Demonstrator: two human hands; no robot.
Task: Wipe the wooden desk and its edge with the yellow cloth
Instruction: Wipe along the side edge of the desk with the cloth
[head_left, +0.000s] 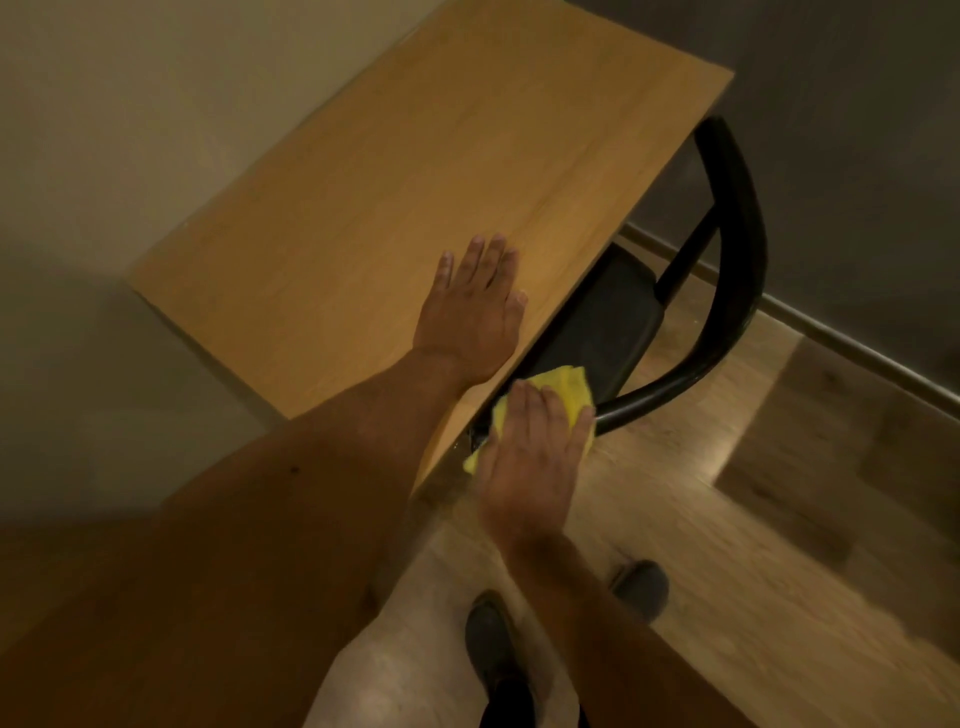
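The left hand (467, 312) lies flat on the desk (415, 182), fingers spread. The right hand (530, 457) presses the yellow cloth (566, 387) on the desk's right edge, near a black chair (737, 249).

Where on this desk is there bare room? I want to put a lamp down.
The wooden desk is bare from the wall-side edge to the left hand. The near edge is crowded: the right hand presses the yellow cloth there, beside the black chair.
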